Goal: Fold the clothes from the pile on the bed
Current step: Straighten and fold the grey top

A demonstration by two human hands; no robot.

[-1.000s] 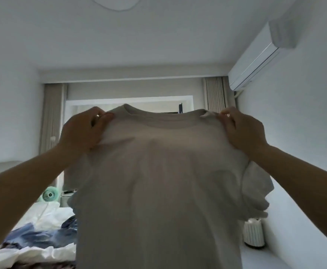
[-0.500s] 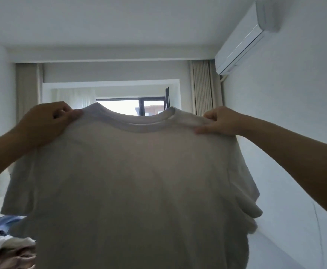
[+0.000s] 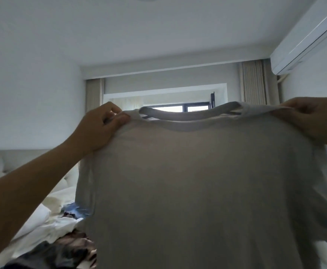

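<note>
Up in the air in front of the window (image 3: 176,108), a grey shirt (image 3: 197,181) is hanging flat and wide. The left hand (image 3: 102,127) is pinching the shirt's left shoulder with curled fingers and thumb. The right hand (image 3: 318,121) is pinching the right shoulder the same way. Down low on the left, a pile of clothes (image 3: 61,247) is lying on the bed (image 3: 32,224), just beside the shirt

a home bedroom: bed (image 3: 42,220), curtains (image 3: 251,82), wall air conditioner (image 3: 306,37).
</note>
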